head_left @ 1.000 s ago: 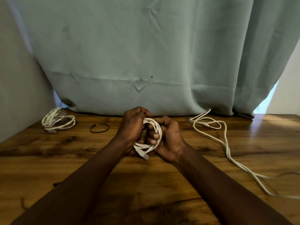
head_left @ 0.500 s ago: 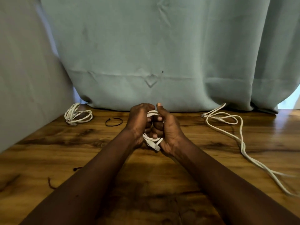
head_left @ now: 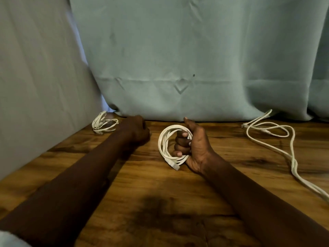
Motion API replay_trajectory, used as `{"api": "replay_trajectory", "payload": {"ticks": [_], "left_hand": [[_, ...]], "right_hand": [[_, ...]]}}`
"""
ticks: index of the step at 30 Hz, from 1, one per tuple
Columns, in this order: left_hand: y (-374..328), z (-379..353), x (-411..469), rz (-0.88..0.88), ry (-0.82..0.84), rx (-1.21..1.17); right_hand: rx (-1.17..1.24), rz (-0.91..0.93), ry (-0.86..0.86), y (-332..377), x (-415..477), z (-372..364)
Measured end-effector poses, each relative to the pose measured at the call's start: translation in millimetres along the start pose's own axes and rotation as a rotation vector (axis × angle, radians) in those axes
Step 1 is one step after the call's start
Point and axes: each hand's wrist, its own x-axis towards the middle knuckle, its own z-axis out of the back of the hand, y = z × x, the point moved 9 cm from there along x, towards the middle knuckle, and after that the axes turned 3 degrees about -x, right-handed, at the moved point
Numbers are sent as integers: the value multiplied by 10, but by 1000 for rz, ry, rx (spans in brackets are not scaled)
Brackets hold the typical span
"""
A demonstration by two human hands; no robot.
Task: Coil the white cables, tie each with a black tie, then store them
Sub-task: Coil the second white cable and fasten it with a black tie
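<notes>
Since half a second ago my left grip (head_left: 137, 133) has let go of the coiled white cable (head_left: 162, 145) and gone out toward the far-left corner of the surface (head_left: 160, 202), where the black tie lay.

Head view: its fingers curl down and hide that spot, so I cannot tell whether it has the tie. My right grip (head_left: 193, 148) is wrapped round the coil, holding it upright near the far edge. I judge that fetching the tie is the step in hand. I should keep the right squeeze firm so no loop springs, then pass the tie through the coil's open middle. A second coil (head_left: 104, 123) lies in the far-left corner and a loose cable (head_left: 292, 141) trails along the right side. No brand or writing is readable.
</notes>
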Motion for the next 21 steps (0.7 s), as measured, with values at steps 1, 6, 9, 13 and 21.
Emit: {"api": "replay_trajectory", "payload": {"ticks": [1, 6, 9, 13, 21], "left_hand": [[11, -50, 5, -16, 8, 29], [46, -85, -44, -85, -63, -54], [-148, 17, -209, -266, -168, -96], [-408, 239, -390, -365, -1, -960], [-869, 244, -794, -465, 500, -1197]], "right_hand": [[-6, -4, 5, 1, 2, -1], [-85, 53, -55, 85, 8, 86], [-86, 72, -113, 157, -7, 170], [-41, 81, -243, 230, -17, 340], [-90, 128, -325, 319, -120, 339]]}}
